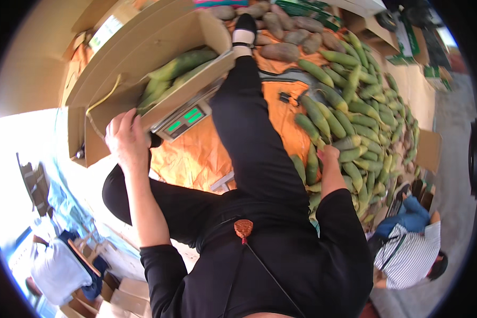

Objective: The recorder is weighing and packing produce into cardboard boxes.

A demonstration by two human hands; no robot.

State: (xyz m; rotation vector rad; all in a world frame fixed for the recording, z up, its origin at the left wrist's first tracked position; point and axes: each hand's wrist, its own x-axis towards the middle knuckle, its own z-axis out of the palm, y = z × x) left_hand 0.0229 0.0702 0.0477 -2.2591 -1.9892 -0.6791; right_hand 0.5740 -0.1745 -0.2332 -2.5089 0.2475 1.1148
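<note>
Long green radishes with pale yellow ends lie in a big heap (365, 132) on my right. My right hand (329, 153) is closed at the heap's near-left edge, around the pale tip of a green radish (306, 124). At the left, my left hand (126, 139) rests at the near wall of an open cardboard box (143, 58), fingers loosely bent and apart, holding nothing that shows. Several green radishes (177, 69) lie inside the box. The box sits on a digital scale (185, 121) with a lit green display.
Brownish-red radishes (281, 51) lie past my outstretched foot. An orange sheet (193, 159) covers the floor between my legs. A yellow strap (103, 98) hangs over the box's left side. Two other people sit behind me, one in a striped shirt (411, 254) and one in grey (61, 267).
</note>
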